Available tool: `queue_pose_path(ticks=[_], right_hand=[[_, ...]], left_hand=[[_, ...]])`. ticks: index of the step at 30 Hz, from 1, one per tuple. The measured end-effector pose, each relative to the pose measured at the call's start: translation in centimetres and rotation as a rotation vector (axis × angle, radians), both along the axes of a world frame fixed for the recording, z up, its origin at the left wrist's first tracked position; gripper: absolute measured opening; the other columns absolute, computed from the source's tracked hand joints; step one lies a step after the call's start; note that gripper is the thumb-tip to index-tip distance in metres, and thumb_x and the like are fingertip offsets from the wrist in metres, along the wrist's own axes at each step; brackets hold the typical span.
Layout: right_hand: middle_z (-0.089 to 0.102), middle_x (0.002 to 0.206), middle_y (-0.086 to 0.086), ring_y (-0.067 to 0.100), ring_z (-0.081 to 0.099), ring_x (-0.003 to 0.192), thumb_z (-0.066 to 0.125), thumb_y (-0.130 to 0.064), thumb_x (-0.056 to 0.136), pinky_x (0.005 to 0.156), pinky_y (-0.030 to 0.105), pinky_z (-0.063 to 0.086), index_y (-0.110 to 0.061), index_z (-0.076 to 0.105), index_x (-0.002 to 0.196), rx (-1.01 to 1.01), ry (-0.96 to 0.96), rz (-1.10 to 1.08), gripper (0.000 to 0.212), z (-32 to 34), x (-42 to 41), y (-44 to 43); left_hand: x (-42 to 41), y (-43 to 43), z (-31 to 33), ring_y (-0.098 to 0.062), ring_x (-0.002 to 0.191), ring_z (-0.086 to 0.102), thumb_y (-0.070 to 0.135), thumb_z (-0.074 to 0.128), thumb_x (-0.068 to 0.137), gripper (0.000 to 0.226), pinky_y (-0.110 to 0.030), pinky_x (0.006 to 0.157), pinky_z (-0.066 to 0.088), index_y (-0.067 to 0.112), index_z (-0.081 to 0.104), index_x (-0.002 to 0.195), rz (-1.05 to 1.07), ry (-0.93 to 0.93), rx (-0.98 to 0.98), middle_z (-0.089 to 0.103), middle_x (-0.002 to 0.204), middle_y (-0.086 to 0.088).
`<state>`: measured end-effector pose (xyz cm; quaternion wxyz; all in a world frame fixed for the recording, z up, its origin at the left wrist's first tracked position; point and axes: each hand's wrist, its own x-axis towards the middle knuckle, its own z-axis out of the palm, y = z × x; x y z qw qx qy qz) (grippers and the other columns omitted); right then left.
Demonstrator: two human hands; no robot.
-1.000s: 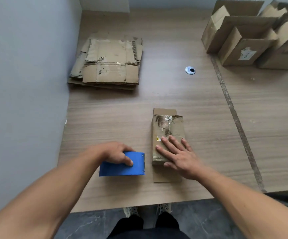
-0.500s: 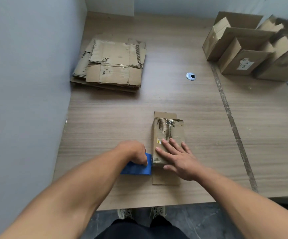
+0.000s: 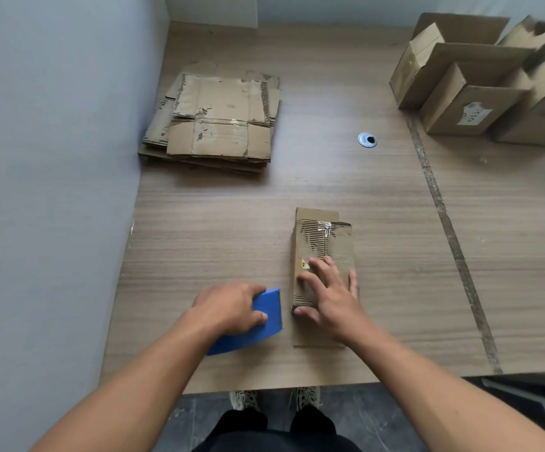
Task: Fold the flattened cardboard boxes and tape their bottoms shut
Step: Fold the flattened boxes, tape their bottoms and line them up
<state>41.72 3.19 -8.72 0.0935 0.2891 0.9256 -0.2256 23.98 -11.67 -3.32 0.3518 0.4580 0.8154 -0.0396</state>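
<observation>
A small cardboard box (image 3: pixel 323 243) lies flat on the wooden surface (image 3: pixel 395 256), a little off the middle of the view toward 5 o'clock, its long side running from 12 to 6. Its top face is torn, with the ribbed inner layer showing, a strip of clear tape across the far end and a small yellow sticker near the fingers. One flap sticks out at the 12 o'clock end and another at the 6 o'clock end. The right hand (image 3: pixel 333 298) lies on the near half of the box with fingers spread and straight, palm down, thumb at the box's 9 o'clock edge – pressing, not gripping. Just beside the box at its 9 o'clock, a flat blue tool (image 3: pixel 269 316) rests on the surface; the left hand (image 3: pixel 228 308) is clamped on it, fingers curled over the far edge and thumb on top. A narrow gap shows between the tool and the box. At 11 o'clock a stack of flattened boxes (image 3: pixel 222 122) sits against the grey wall (image 3: pixel 52 158). At 1 to 2 o'clock stands a group of opened boxes (image 3: pixel 470 102) – one bears a white label. Between the stack and that group, a round metal cable hole (image 3: pixel 367 140) is set in the surface. A dark seam (image 3: pixel 454 243) runs down the surface from 1 to 4 o'clock. At 6 o'clock, below the surface edge, two patterned shoes (image 3: pixel 245 398) stand on a dark floor
</observation>
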Motion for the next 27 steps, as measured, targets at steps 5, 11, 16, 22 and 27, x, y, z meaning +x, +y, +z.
queue_pose_path(ticks=[5,11,16,22,27], right_hand=[[0.009,0.163,-0.011,0.017,-0.008,0.153,0.064,-0.049,0.089,0.116,0.062,-0.006,-0.034,0.041,0.140,0.062,0.022,0.026,0.058,-0.1,0.1,-0.4],[0.015,0.163,-0.010,0.021,0.000,0.154,0.064,-0.054,0.086,0.114,0.066,-0.003,-0.036,0.041,0.136,0.128,0.063,0.003,0.058,-1.0,0.3,-1.0],[0.017,0.162,-0.012,0.017,0.000,0.153,0.070,-0.051,0.084,0.116,0.061,-0.005,-0.036,0.045,0.135,0.046,0.099,-0.028,0.059,-1.1,0.1,-0.7],[0.031,0.159,0.001,0.017,0.009,0.149,0.064,-0.038,0.086,0.122,0.055,0.012,-0.024,0.057,0.136,-0.153,0.350,-0.155,0.052,0.2,1.4,1.1],[0.026,0.162,0.005,0.024,0.022,0.150,0.066,-0.032,0.094,0.120,0.032,0.019,-0.023,0.028,0.156,-0.277,0.262,-0.600,0.074,0.7,3.5,1.9]], left_hand=[[-1.9,-2.8,-0.9,-0.027,0.108,0.061,0.054,0.046,0.096,0.068,-0.035,0.082,0.048,0.050,0.008,0.153,0.105,0.244,0.086,0.061,0.123,-0.003],[-0.2,-3.9,-4.7,-0.032,0.086,0.058,0.036,0.059,0.093,0.091,-0.039,0.071,0.046,0.037,-0.011,0.152,0.117,0.346,0.238,0.053,0.103,-0.011],[1.2,-4.7,-6.2,-0.036,0.083,0.058,0.029,0.080,0.069,0.088,-0.043,0.070,0.052,0.028,0.042,0.150,0.196,0.502,0.452,0.060,0.110,-0.019],[4.5,-1.7,-4.3,-0.020,0.096,0.058,0.024,0.060,0.095,0.030,-0.041,0.086,0.051,0.021,0.063,0.124,0.182,0.001,0.631,0.067,0.105,0.003],[6.1,1.9,-4.8,-0.021,0.103,0.063,0.035,0.054,0.097,0.024,-0.037,0.090,0.053,0.027,0.069,0.113,0.338,-0.135,0.362,0.070,0.109,0.002]])
